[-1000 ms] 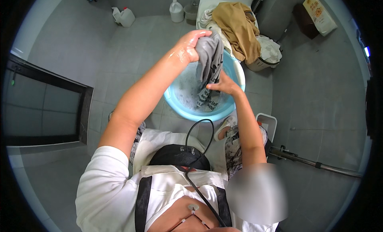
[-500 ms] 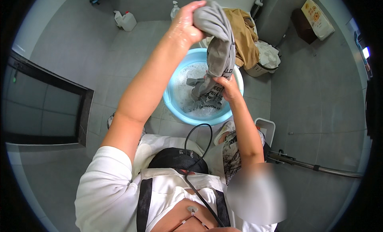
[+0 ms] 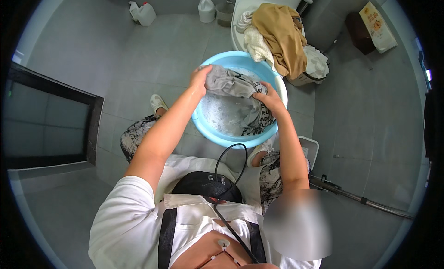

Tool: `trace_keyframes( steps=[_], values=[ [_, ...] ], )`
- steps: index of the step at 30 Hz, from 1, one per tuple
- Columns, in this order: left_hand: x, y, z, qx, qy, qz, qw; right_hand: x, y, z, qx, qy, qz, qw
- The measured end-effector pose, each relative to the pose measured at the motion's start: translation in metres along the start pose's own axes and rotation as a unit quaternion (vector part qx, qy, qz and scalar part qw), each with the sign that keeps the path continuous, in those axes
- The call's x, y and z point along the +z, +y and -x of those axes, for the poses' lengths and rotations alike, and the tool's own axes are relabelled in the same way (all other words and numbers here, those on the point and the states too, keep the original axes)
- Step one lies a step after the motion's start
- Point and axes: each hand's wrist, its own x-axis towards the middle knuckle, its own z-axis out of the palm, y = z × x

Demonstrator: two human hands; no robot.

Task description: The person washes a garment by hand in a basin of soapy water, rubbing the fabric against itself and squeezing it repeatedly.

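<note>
A wet grey garment [image 3: 228,82] with dark lettering stretches between my two hands over a light blue basin [image 3: 200,122]. My left hand [image 3: 200,79] is closed on its left end, above the basin's left rim. Toward the right, my right hand [image 3: 272,100] grips the garment near the printed part. The lettered cloth below that hand hangs down into the basin. Foamy water [image 3: 219,114] shows in the basin under the cloth. I cannot make out the garment's exact kind.
Beyond the basin, brown clothing [image 3: 280,35] and a white knitted cloth [image 3: 257,44] lie on a toilet [image 3: 238,19]. A lined bin [image 3: 316,65] stands beside it. Farther back are a pump bottle [image 3: 206,9] and a white jug [image 3: 144,14]. A black cable [image 3: 245,160] loops before me.
My left hand has come down and toward me from high above the basin, lowering the garment. It now spans sideways between my hands. My right hand has shifted slightly right.
</note>
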Motion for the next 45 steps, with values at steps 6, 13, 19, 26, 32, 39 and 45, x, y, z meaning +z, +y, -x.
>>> trace_keyframes(
  steps=[6,13,19,26,32,39,45],
  values=[
    [-0.012,-0.073,-0.011,0.119,0.028,-0.519,0.846,0.021,-0.009,-0.005,-0.058,0.023,0.480,0.875],
    [0.015,-0.075,0.018,0.084,-0.059,-0.700,0.707,0.055,-0.008,-0.023,0.016,-0.038,0.570,0.821],
    [-0.004,-0.092,-0.007,0.015,-0.137,-0.690,0.710,0.066,0.040,-0.058,0.083,-0.154,0.598,0.782],
    [-0.006,-0.090,-0.007,-0.029,0.022,-0.426,0.904,0.061,0.065,-0.067,-0.032,-0.069,0.627,0.776],
    [-0.006,-0.067,0.013,-0.207,-0.002,0.123,0.971,0.059,-0.014,-0.026,-0.066,0.082,0.455,0.884],
    [0.026,-0.044,0.050,-0.200,-0.114,0.230,0.945,0.054,-0.037,0.029,-0.297,0.116,0.296,0.900],
    [0.036,-0.046,0.048,-0.180,-0.259,0.222,0.923,0.064,-0.033,0.053,-0.400,0.059,0.242,0.882]
  ],
)
